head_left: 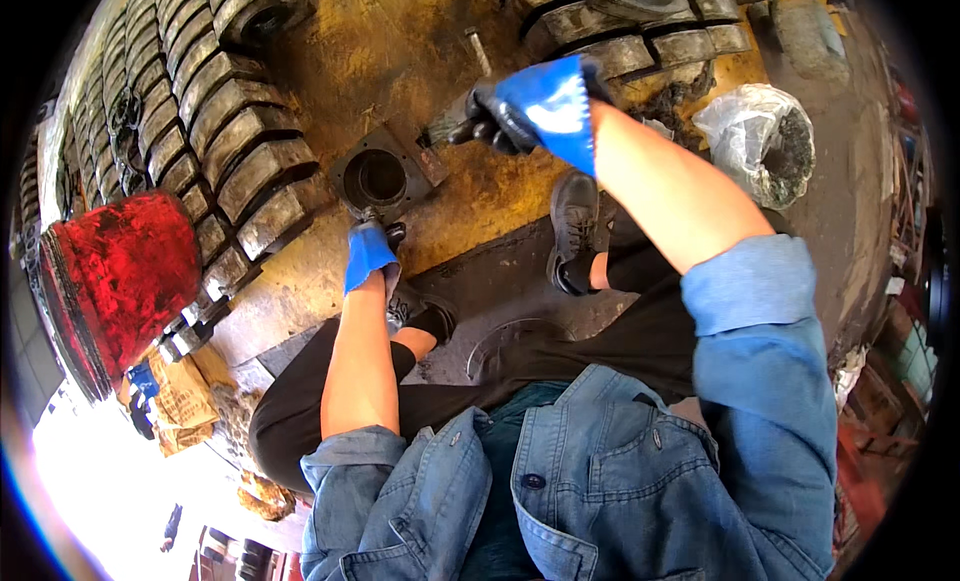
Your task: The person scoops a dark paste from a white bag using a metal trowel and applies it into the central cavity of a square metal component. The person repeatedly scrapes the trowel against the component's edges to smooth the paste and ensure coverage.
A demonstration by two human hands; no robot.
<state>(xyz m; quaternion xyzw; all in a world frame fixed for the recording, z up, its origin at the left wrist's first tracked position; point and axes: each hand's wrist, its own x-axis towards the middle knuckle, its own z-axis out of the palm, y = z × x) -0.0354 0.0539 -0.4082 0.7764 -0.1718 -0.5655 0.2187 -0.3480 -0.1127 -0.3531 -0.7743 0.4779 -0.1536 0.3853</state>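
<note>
My left hand, in a black glove with a blue cuff, has its fingers closed on the near edge of a square metal block with a round bore. The block lies on the yellow, grease-stained work surface. Up and to the right is my right hand, gloved the same way, closed around what looks like a flat brush. Its dark bristle end points left, just beyond the block's right corner. The glove hides the brush's handle. A thin metal rod with a small head lies beyond my right hand.
Stacked rows of similar metal blocks stand at left, with more blocks at the far right. A red bucket-like container sits at left. Right of my forearm is a plastic-lined container. My shoes rest by the surface's near edge.
</note>
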